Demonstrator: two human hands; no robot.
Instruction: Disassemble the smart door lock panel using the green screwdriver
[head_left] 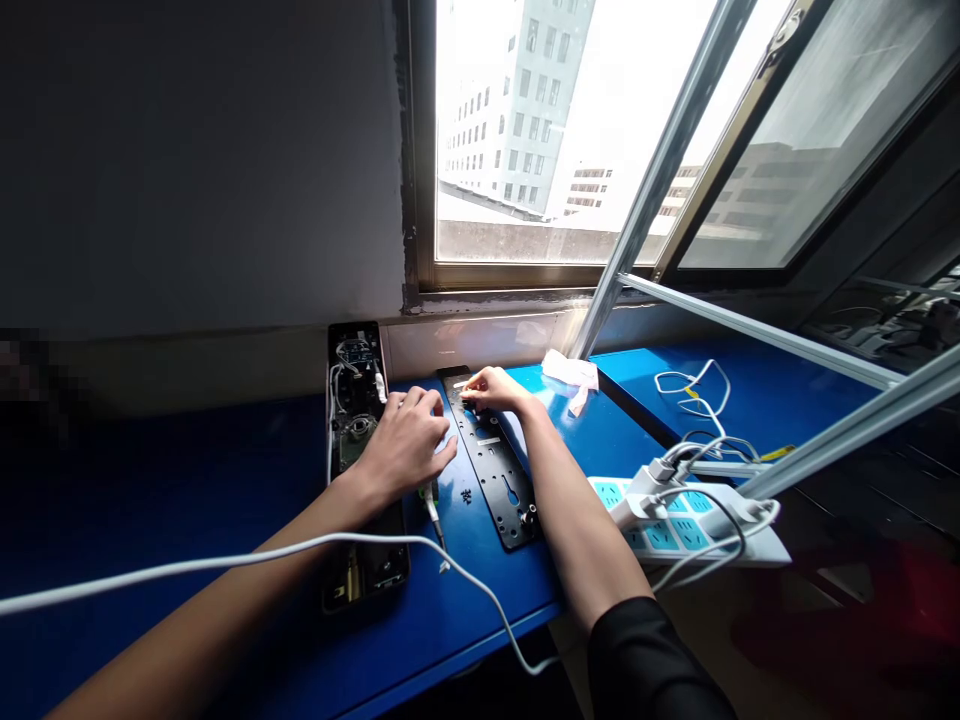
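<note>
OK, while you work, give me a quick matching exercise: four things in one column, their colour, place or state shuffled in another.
1. Power strip
2. Black plate
3. Long housing
4. Small dark pieces

A. Open, with wiring exposed
B. Clustered on the blue tabletop
C. White, with blue socket faces
D. Has the right hand at its far end

Pairs: 1-C, 2-D, 3-A, 4-B

- Blue tabletop (469, 535), bearing a black perforated plate (491, 465)
- Wired casing (345, 440), left of the plate
- Small dark pieces (466, 496), just left of it
- Pale paper (570, 372), right of its far end
- Looped white cable (728, 386), well right of it
</note>
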